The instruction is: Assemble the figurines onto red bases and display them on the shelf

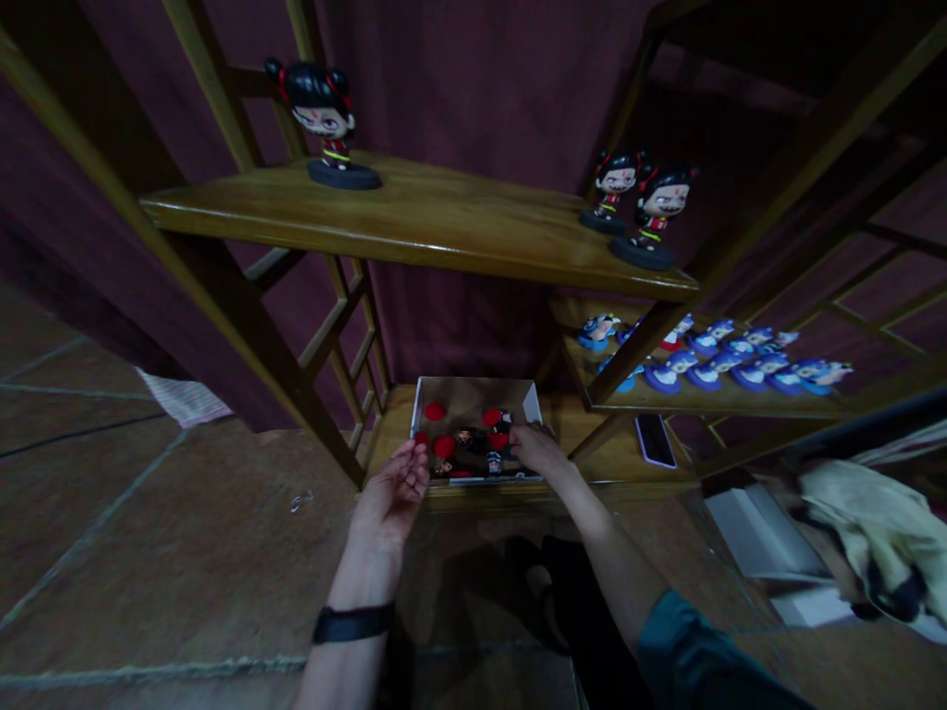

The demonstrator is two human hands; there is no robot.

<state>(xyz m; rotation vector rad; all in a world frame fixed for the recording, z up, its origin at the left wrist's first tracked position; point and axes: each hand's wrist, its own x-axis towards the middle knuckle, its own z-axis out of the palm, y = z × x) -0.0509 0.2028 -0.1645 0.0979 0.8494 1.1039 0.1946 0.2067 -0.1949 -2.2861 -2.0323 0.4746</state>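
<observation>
A shallow white cardboard box (539, 402) on the low wooden shelf holds several small figurines, some showing round red bases (434, 410). My left hand (396, 485) is at the box's front left corner, palm turned up and fingers loosely curled. Its fingertips are close to a red base (421, 438); whether they touch it is unclear. My right hand (537, 446) reaches over the right side of the box with bent fingers closed beside a red-based figurine (498, 441). What those fingers hold, if anything, is hidden. A black-and-white figurine (494, 461) lies near the front wall.
Black-haired figurines (326, 123) stand on the upper shelf (444, 212), above my hands. Several blue and purple figurines (714, 367) crowd a side shelf at right. A phone (655, 441) lies right of the box. White boxes (765, 528) and pale cloth (877, 523) sit on the floor.
</observation>
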